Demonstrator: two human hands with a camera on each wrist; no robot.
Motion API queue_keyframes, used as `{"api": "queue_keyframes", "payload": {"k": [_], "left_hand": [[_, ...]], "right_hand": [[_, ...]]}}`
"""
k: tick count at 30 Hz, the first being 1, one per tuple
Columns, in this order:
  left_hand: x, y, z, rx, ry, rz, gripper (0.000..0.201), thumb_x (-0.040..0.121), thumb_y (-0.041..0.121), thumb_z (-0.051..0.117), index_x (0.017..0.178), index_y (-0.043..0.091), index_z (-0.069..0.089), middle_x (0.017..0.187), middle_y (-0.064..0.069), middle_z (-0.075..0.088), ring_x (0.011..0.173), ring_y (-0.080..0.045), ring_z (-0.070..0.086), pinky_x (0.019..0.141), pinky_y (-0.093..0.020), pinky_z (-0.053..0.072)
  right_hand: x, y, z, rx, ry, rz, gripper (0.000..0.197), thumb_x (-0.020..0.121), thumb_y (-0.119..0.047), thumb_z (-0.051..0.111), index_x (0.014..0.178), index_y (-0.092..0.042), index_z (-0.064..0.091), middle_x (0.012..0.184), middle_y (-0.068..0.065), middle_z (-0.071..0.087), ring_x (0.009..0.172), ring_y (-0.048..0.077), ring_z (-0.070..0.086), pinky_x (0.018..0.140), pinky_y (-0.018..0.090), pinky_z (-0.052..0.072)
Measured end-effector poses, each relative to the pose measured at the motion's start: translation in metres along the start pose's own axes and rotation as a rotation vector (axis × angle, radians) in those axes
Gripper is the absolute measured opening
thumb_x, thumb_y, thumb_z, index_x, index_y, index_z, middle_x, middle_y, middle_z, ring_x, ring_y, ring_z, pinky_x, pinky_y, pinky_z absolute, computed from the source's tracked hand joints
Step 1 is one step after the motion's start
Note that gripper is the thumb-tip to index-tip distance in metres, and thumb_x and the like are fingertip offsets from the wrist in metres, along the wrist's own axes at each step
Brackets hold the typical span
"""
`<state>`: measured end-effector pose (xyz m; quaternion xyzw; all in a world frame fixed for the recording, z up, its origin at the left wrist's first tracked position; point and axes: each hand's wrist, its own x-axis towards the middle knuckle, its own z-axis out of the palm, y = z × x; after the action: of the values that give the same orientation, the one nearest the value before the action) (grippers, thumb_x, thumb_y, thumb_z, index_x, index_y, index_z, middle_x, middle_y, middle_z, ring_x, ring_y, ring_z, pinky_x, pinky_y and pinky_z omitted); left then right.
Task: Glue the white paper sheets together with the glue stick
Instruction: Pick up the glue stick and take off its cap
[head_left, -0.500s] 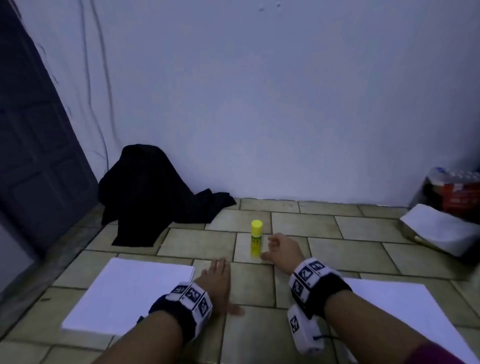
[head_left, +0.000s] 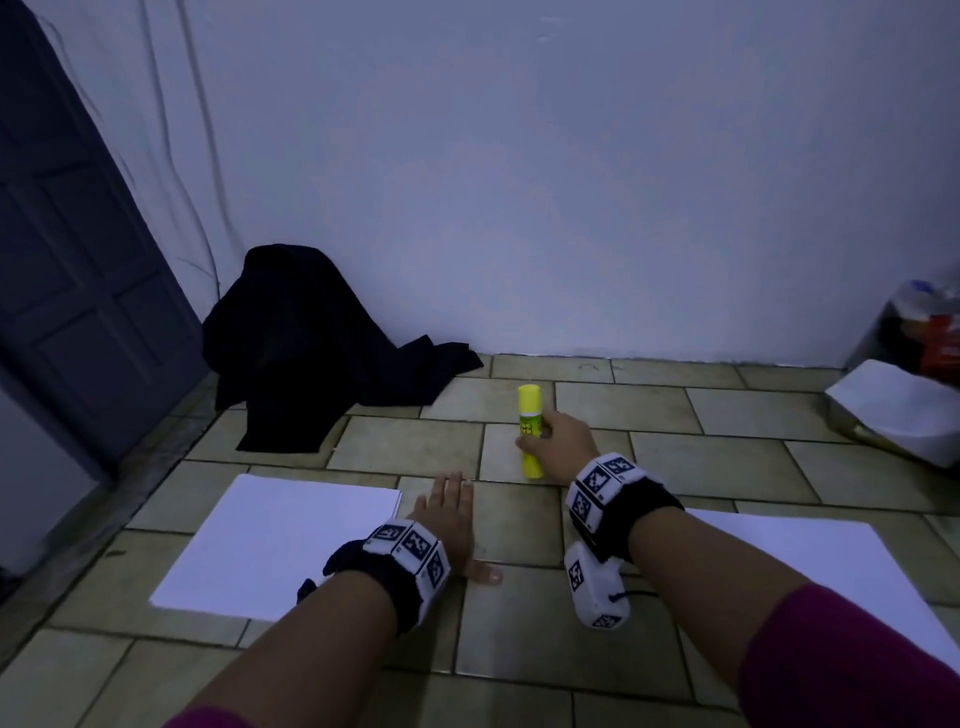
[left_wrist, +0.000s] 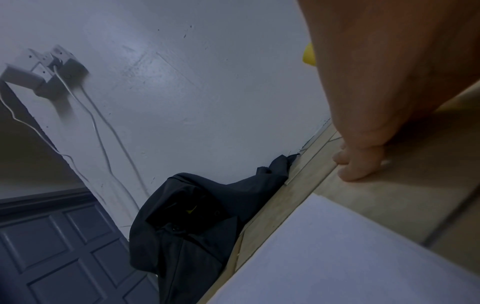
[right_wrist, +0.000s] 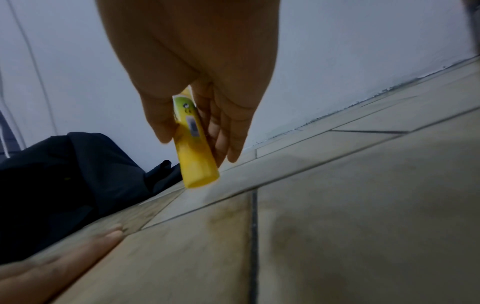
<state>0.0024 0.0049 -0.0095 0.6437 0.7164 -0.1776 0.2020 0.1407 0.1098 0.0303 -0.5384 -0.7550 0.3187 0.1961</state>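
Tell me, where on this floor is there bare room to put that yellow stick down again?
Bare tiles lie between the left paper sheet and the right paper sheet, nearer than the flat left hand. More lie along the wall between the glue stick, gripped by the right hand, and the white bundle. By the black cloth it is crowded.

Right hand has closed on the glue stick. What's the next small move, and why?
Probably lift the glue stick off the tiled floor and bring it to the left hand to pull the cap. The right hand pinches its middle with the base at the tile, the cap is on, and the left hand lies flat beside the left paper sheet, holding nothing.
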Motion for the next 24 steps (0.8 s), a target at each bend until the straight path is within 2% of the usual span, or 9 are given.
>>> {"api": "queue_keyframes", "payload": {"k": [4,8,9,11,12,14,17,20,24], "left_hand": [[-0.002,-0.003,0.001,-0.008,0.027,0.025,0.120,0.081,0.069,0.055,0.149,0.002,-0.018,0.157,-0.016,-0.023,0.147,-0.031,-0.017,0.119,-0.046,0.001],[-0.005,0.001,-0.006,0.036,0.012,-0.003,0.119,0.080,0.070,0.056,0.151,0.003,-0.012,0.160,-0.014,-0.016,0.148,-0.029,-0.009,0.119,-0.046,0.010],[-0.007,0.003,-0.011,0.046,0.023,-0.025,0.114,0.080,0.071,0.054,0.153,0.003,-0.001,0.161,-0.014,-0.004,0.149,-0.029,0.002,0.117,-0.045,0.017],[-0.012,0.008,-0.027,-0.077,0.139,0.003,0.087,0.085,0.069,0.048,0.144,0.006,0.036,0.151,-0.013,0.034,0.137,-0.027,0.036,0.108,-0.039,0.034],[-0.016,0.009,-0.037,-0.251,0.235,0.071,0.070,0.091,0.063,0.044,0.136,0.009,0.048,0.143,-0.009,0.047,0.129,-0.024,0.046,0.104,-0.035,0.037],[-0.029,0.011,-0.057,-0.751,0.386,0.250,0.041,0.101,0.043,0.039,0.129,0.017,0.055,0.133,-0.002,0.057,0.124,-0.020,0.052,0.101,-0.030,0.039],[-0.055,0.014,-0.080,-1.384,0.319,0.616,0.029,0.102,0.024,0.037,0.125,0.019,0.055,0.130,0.001,0.060,0.120,-0.014,0.057,0.099,-0.030,0.047],[-0.067,0.018,-0.088,-1.337,0.308,0.855,0.035,0.095,0.010,0.050,0.130,0.009,0.054,0.131,-0.001,0.061,0.123,-0.013,0.056,0.100,-0.027,0.047],[-0.068,0.025,-0.089,-1.223,0.470,0.781,0.026,0.081,0.017,0.063,0.105,0.020,0.069,0.101,0.005,0.072,0.095,-0.010,0.065,0.085,-0.022,0.052]], "right_hand": [[-0.015,0.003,-0.009,0.333,0.005,0.035,0.015,0.094,-0.017,0.050,0.082,-0.014,0.042,0.074,0.006,0.047,0.051,0.017,0.049,0.050,0.025,0.039],[-0.046,0.004,-0.024,0.444,-0.039,-0.013,0.022,0.094,-0.014,0.050,0.075,-0.017,0.038,0.065,0.005,0.042,0.048,0.018,0.046,0.045,0.022,0.037],[-0.055,0.004,-0.028,0.461,-0.050,-0.042,0.022,0.095,-0.015,0.051,0.076,-0.017,0.040,0.063,0.004,0.042,0.046,0.015,0.046,0.043,0.021,0.036],[-0.073,0.005,-0.034,0.480,-0.068,-0.109,0.021,0.096,-0.018,0.053,0.077,-0.016,0.042,0.059,-0.001,0.043,0.043,0.009,0.044,0.044,0.020,0.036],[-0.082,0.005,-0.038,0.492,-0.078,-0.139,0.021,0.096,-0.018,0.053,0.078,-0.016,0.043,0.059,-0.003,0.043,0.043,0.007,0.043,0.044,0.020,0.036],[-0.095,0.007,-0.044,0.519,-0.102,-0.185,0.020,0.096,-0.017,0.054,0.080,-0.013,0.043,0.060,-0.004,0.041,0.046,0.009,0.043,0.045,0.020,0.036],[-0.108,0.008,-0.052,0.522,-0.173,-0.244,0.018,0.096,-0.016,0.053,0.080,-0.014,0.046,0.063,-0.003,0.041,0.049,0.010,0.045,0.048,0.020,0.037],[-0.116,0.007,-0.059,0.494,-0.217,-0.306,0.011,0.095,-0.022,0.055,0.085,-0.018,0.051,0.066,-0.006,0.048,0.054,0.008,0.047,0.052,0.019,0.039],[-0.121,0.007,-0.062,0.319,-0.146,-0.342,0.006,0.094,-0.025,0.058,0.089,-0.023,0.055,0.068,-0.008,0.056,0.058,0.004,0.050,0.058,0.021,0.041]]}}
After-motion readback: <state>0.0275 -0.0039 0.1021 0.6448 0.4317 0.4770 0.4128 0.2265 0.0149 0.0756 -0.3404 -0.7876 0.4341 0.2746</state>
